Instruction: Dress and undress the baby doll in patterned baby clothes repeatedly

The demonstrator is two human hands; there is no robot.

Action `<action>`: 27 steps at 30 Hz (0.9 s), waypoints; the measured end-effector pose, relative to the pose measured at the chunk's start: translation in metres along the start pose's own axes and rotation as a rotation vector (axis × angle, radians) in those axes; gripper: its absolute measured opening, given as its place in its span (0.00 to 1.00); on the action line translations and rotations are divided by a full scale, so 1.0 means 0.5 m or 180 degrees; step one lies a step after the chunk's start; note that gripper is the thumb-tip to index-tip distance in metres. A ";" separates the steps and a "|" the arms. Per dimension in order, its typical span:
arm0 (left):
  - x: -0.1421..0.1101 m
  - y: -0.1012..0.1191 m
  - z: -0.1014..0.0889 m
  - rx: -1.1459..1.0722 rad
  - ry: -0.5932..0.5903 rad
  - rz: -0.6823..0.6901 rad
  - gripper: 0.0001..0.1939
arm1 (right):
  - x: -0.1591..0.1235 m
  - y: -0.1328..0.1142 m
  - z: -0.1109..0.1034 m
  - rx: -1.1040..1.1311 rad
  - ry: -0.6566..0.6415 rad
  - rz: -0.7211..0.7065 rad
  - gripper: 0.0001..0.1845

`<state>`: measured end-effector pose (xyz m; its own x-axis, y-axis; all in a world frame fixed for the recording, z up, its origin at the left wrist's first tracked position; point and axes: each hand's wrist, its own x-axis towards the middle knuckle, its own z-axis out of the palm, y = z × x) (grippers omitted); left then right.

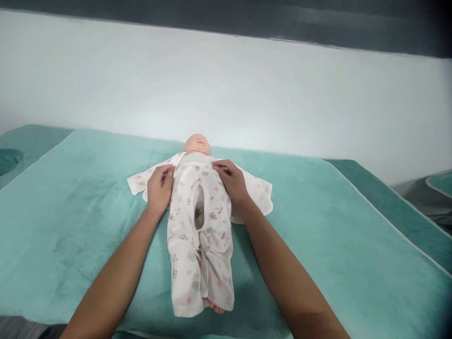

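Note:
A baby doll (197, 143) lies on its back, its head toward the wall. It wears white split-crotch baby trousers (183, 240) printed with small animals, pulled up to the belly. A matching baby shirt (259, 190) lies spread open beneath the doll, a sleeve out to each side. My left hand (160, 186) is at the left end of the waistband, its fingers bent and closed on the trousers' edge. At the right end, my right hand (231, 178) pinches the waistband between thumb and fingers. Toes show at one trouser cuff; the other foot is hidden.
The doll rests on a teal plush cover (318, 235) with a pale seam at each side. A white wall (226, 89) with a dark upper band stands behind. Another teal-covered surface (441, 182) shows at the right edge.

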<state>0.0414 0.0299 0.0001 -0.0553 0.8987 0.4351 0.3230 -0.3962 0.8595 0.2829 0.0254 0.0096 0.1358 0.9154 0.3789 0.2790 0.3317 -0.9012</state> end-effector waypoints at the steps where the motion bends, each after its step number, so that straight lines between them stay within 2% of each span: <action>1: 0.013 0.006 0.002 0.0065 -0.0128 0.0131 0.14 | 0.016 -0.004 -0.002 -0.0138 -0.0278 -0.0099 0.11; 4: 0.057 0.018 0.014 0.0238 -0.0683 0.0312 0.12 | 0.056 -0.013 -0.007 -0.0396 -0.1025 -0.0244 0.15; 7: 0.099 0.019 0.021 0.0377 -0.1109 0.0416 0.09 | 0.078 -0.011 -0.014 -0.0369 -0.1483 -0.0185 0.19; 10: 0.134 0.021 0.015 0.0389 -0.1597 0.0415 0.11 | 0.091 -0.001 -0.022 -0.0262 -0.1728 -0.0230 0.19; 13: 0.159 0.027 0.011 0.0579 -0.2038 0.0262 0.15 | 0.111 0.012 -0.021 -0.0243 -0.1760 -0.0279 0.19; 16: 0.172 0.026 0.027 0.0915 -0.1902 0.0270 0.15 | 0.136 0.034 -0.003 -0.0440 -0.1315 -0.0035 0.17; 19: 0.173 0.010 0.055 0.1203 -0.1386 0.0390 0.11 | 0.152 0.059 0.022 -0.0853 -0.0604 0.0178 0.13; 21: 0.168 -0.003 0.071 0.1221 -0.1107 0.0439 0.09 | 0.151 0.070 0.033 -0.0956 -0.0325 0.0123 0.12; 24: 0.157 -0.018 0.079 0.0972 -0.0953 0.0443 0.08 | 0.132 0.071 0.033 -0.0734 -0.0241 0.0023 0.11; 27: 0.142 -0.033 0.072 0.0889 -0.0757 0.0549 0.05 | 0.102 0.065 0.023 -0.0530 -0.0369 0.0006 0.12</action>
<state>0.0661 0.1069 0.0073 0.2318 0.8549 0.4642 0.5545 -0.5082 0.6590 0.2876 0.0853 -0.0027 0.0287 0.9393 0.3420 0.4335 0.2966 -0.8509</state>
